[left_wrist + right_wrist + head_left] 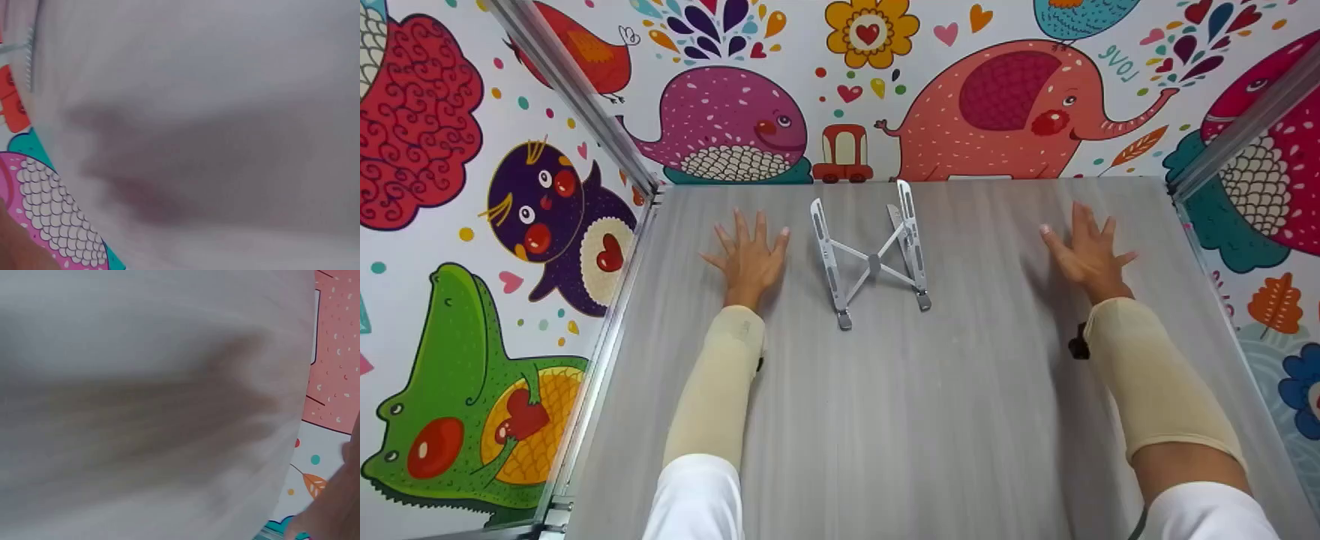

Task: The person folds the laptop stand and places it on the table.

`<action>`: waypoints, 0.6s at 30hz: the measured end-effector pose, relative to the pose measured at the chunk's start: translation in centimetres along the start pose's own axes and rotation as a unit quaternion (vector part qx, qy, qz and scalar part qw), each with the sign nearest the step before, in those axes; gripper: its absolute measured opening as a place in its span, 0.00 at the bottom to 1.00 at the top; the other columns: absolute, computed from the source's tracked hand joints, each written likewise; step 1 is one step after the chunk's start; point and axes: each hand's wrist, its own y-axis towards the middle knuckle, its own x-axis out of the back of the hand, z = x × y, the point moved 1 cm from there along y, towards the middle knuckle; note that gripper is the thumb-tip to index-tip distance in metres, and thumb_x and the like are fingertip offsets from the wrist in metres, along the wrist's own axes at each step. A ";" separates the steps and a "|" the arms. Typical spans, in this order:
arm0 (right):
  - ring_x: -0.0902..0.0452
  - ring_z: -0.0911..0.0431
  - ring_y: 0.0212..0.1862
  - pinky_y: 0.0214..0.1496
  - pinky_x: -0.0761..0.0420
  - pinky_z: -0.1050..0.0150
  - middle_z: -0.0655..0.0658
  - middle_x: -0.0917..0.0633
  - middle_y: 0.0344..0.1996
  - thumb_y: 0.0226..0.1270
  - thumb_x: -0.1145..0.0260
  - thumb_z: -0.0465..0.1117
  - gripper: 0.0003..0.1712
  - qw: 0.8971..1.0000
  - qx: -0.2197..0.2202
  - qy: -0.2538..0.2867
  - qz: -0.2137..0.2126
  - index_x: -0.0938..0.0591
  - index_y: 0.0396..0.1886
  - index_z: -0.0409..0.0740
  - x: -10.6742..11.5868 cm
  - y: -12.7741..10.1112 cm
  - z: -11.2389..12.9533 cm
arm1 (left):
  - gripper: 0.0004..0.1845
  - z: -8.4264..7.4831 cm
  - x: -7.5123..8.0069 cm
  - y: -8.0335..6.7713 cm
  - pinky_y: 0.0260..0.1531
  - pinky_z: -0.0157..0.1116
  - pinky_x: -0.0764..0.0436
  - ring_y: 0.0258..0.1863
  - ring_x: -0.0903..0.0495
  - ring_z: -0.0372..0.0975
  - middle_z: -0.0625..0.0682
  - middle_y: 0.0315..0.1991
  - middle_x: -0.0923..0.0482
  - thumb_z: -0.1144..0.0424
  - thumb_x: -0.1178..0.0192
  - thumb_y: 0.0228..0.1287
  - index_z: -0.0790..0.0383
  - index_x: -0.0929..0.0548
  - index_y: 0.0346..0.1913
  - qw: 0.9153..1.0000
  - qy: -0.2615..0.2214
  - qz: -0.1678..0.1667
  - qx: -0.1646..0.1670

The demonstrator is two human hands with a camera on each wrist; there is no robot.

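Between left hand (751, 262) and right hand (1090, 256), fingers (761, 227) wide, sits a stand (874, 262), seemingly metal

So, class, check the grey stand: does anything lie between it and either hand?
Nothing visible does. Between the left hand and the stand, only the table's surface shows. The same goes for the right hand, across a wider gap. Neither hand touches the stand.

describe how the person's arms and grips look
Each side has a white fabric upper sleeve and a fitted beige fabric forearm sleeve. The left grip and right grip are gloveless. A small black object shows at the right forearm sleeve, and a thin dark cable near the right upper sleeve.
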 end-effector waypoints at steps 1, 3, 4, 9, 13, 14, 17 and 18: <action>0.89 0.30 0.77 0.56 0.83 0.16 0.37 0.71 0.81 0.60 0.66 0.86 0.62 1.000 -0.005 0.017 0.007 0.75 0.81 0.60 -0.3 -0.1 0.0 | 0.47 -0.2 0.0 -0.3 0.63 0.79 0.70 0.80 0.76 0.65 0.55 0.84 0.74 0.20 0.78 0.66 0.38 0.62 0.83 1.000 -0.025 0.009 0.009; 0.86 0.30 0.78 0.59 0.82 0.18 0.36 0.69 0.82 0.61 0.67 0.85 0.61 0.998 -0.012 0.051 0.020 0.75 0.81 0.60 -0.8 -0.3 0.2 | 0.47 -0.6 -0.1 -1.0 0.66 0.77 0.68 0.81 0.72 0.63 0.54 0.84 0.73 0.21 0.82 0.66 0.39 0.61 0.83 0.995 -0.090 0.026 0.026; 0.85 0.31 0.78 0.63 0.81 0.19 0.37 0.69 0.82 0.63 0.67 0.85 0.60 0.997 -0.013 0.068 0.025 0.74 0.81 0.60 -1.1 -0.4 0.3 | 0.47 -0.9 -0.1 -1.3 0.68 0.75 0.67 0.82 0.70 0.61 0.54 0.84 0.72 0.21 0.82 0.67 0.39 0.61 0.83 0.991 -0.128 0.033 0.034; 0.68 0.34 0.82 0.76 0.64 0.28 0.37 0.58 0.83 0.67 0.65 0.82 0.56 0.988 0.009 0.153 0.035 0.70 0.83 0.62 -2.2 -0.4 1.8 | 0.43 -2.0 -0.3 -3.0 0.79 0.57 0.57 0.84 0.58 0.49 0.52 0.85 0.59 0.27 0.75 0.74 0.46 0.54 0.84 0.953 -0.300 0.031 0.040; 0.49 0.35 0.80 0.77 0.49 0.31 0.33 0.44 0.80 0.70 0.62 0.79 0.52 0.980 0.028 0.196 0.033 0.67 0.84 0.64 -3.4 -0.3 4.1 | 0.37 -2.8 -1.2 -4.2 0.79 0.47 0.47 0.81 0.45 0.49 0.56 0.81 0.44 0.38 0.68 0.82 0.57 0.43 0.81 0.908 -0.417 -0.014 0.025; 0.45 0.35 0.78 0.77 0.46 0.32 0.32 0.41 0.79 0.72 0.61 0.77 0.51 0.978 0.036 0.203 0.028 0.65 0.84 0.63 -3.7 -0.4 4.8 | 0.35 -3.0 -1.5 -4.5 0.78 0.47 0.43 0.79 0.41 0.50 0.58 0.80 0.41 0.40 0.68 0.82 0.59 0.41 0.80 0.895 -0.446 -0.019 0.025; 0.34 0.37 0.72 0.73 0.35 0.35 0.33 0.32 0.73 0.75 0.59 0.73 0.47 0.970 0.052 0.236 0.026 0.61 0.84 0.64 -5.0 -0.3 6.7 | 0.33 -3.7 -2.4 -5.4 0.71 0.50 0.31 0.71 0.29 0.52 0.59 0.75 0.33 0.41 0.66 0.83 0.57 0.36 0.78 0.858 -0.511 -0.028 0.033; 0.31 0.38 0.69 0.71 0.32 0.37 0.33 0.30 0.70 0.76 0.57 0.71 0.45 0.966 0.059 0.250 0.024 0.60 0.84 0.65 -5.5 -0.3 7.4 | 0.32 -4.0 -2.7 -5.7 0.67 0.50 0.28 0.68 0.26 0.53 0.59 0.73 0.31 0.41 0.65 0.82 0.55 0.34 0.77 0.850 -0.526 -0.030 0.034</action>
